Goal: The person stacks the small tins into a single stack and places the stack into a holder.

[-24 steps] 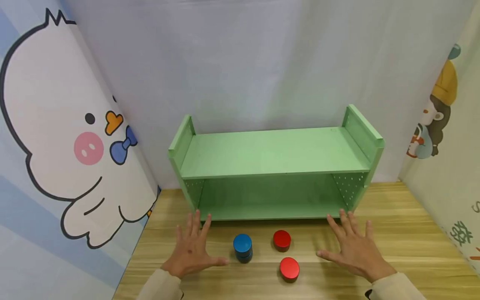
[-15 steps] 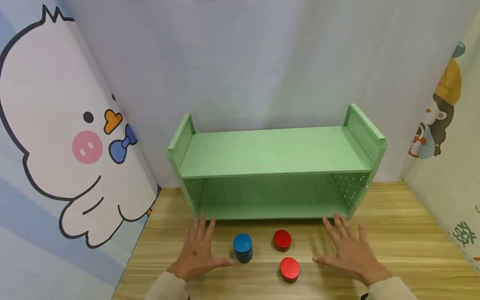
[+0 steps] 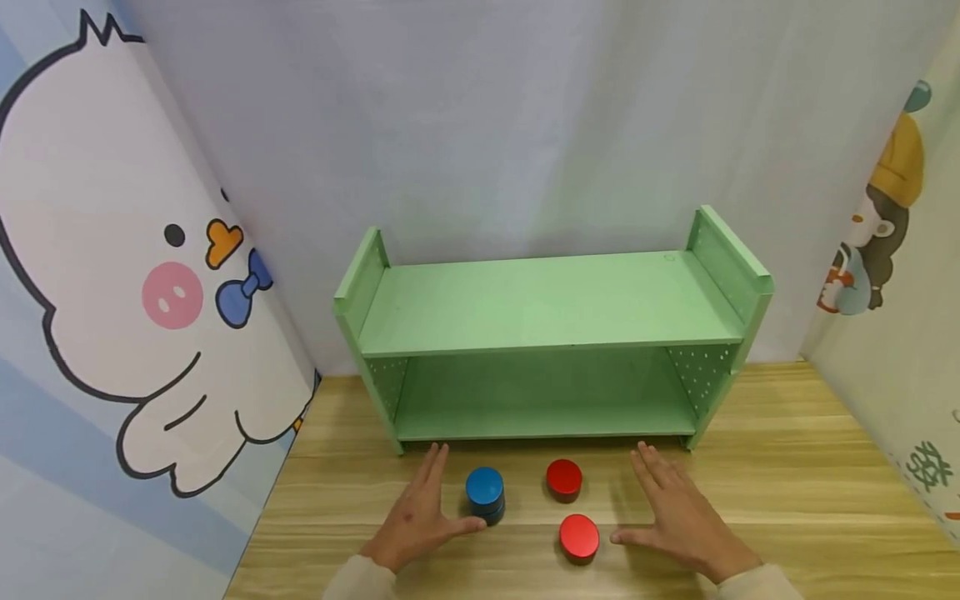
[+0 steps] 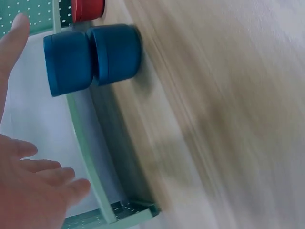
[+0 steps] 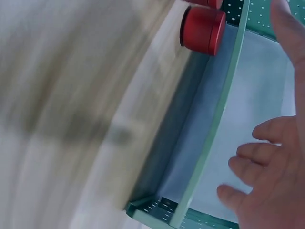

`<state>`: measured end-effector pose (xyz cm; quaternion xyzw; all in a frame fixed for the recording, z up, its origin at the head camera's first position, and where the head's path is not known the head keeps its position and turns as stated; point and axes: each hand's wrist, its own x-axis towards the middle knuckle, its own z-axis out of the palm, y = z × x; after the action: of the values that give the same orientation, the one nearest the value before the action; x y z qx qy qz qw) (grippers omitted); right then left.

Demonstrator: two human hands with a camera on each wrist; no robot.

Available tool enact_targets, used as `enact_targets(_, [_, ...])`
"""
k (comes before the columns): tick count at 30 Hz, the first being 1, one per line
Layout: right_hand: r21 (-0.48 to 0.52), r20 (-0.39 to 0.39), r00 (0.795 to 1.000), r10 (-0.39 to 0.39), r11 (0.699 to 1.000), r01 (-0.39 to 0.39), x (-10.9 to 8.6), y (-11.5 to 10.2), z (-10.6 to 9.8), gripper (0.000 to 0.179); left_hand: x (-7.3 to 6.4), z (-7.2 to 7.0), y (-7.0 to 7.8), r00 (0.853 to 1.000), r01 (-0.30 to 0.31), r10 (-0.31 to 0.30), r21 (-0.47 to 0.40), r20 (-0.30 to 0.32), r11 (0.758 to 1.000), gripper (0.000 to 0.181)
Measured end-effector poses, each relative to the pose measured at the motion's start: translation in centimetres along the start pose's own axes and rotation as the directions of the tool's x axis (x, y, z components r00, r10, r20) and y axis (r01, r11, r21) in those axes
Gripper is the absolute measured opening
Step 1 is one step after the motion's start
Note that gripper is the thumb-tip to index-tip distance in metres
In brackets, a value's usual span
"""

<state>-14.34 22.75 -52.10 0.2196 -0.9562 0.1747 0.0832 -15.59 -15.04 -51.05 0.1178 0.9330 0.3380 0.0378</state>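
Note:
Two blue round tins (image 3: 485, 490), one stacked on the other, stand on the table in front of the shelf. My left hand (image 3: 422, 515) is just left of them, its thumb reaching toward the stack's base and its fingers extended. In the left wrist view both blue tins (image 4: 93, 59) show beyond the thumb. Farther right are two separate red round tins, a rear one (image 3: 564, 479) and a nearer one (image 3: 579, 537). My right hand (image 3: 684, 518) hovers to their right, thumb pointing at the nearer red tin, fingers straight. Neither hand holds anything.
Behind the tins stands a green two-level shelf (image 3: 551, 304) with raised side panels and perforated lower sides. The wooden table (image 3: 810, 467) extends to both sides of it. A pale curtain (image 3: 480, 125) hangs behind, with cartoon-printed walls left and right.
Both hands have moved inward and slightly back from the shelf front, closer to the tins, their fingers drawing nearer together. The tins and shelf have stayed in place.

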Motion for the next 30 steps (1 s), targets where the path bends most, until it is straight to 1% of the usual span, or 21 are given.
enact_targets(2, [0.022,-0.006,1.000,-0.022,1.000,0.022,0.0,-0.1,0.5,0.112,0.0,0.4,0.0,1.000,0.004,-0.005,-0.043,-0.011,0.999,0.115])
enact_targets(6, [0.091,-0.012,0.999,-0.039,0.995,0.040,-0.1,-0.6,1.2,0.108,0.0,1.2,-0.3,0.998,-0.017,0.013,-0.087,-0.057,0.996,0.109])
enact_targets(9, [0.148,-0.016,0.998,-0.056,0.987,0.058,-0.3,-0.9,1.5,0.104,0.0,1.9,-0.4,0.996,-0.025,0.014,-0.125,-0.085,0.992,0.104])
enact_targets(13, [0.231,0.007,0.996,-0.087,0.969,0.083,-0.5,-1.1,1.9,0.098,0.0,2.7,-0.5,0.994,-0.022,0.003,-0.170,-0.109,0.985,0.097])
enact_targets(16, [0.276,0.033,0.994,-0.105,0.957,0.092,-0.5,-1.1,2.4,0.095,0.1,3.2,-0.6,0.993,-0.031,0.008,-0.194,-0.116,0.980,0.092])
enact_targets(19, [0.319,0.068,0.991,-0.112,0.944,0.084,-0.5,-1.0,2.9,0.092,0.3,3.5,-0.7,0.993,-0.050,0.024,-0.218,-0.119,0.975,0.089])
enact_targets(24, [0.391,0.138,0.984,-0.109,0.919,0.047,-0.3,-1.0,3.4,0.084,0.5,4.0,-0.9,0.989,-0.104,0.072,-0.259,-0.130,0.960,0.083])
enact_targets(27, [0.436,0.171,0.980,-0.101,0.900,0.017,-0.3,-1.0,3.6,0.081,0.7,4.3,-0.9,0.988,-0.118,0.081,-0.298,-0.135,0.947,0.080])
enact_targets(30, [0.478,0.176,0.979,-0.099,0.879,0.003,-0.3,-1.2,3.9,0.080,0.8,4.5,-0.9,0.987,-0.120,0.078,-0.322,-0.138,0.939,0.077])
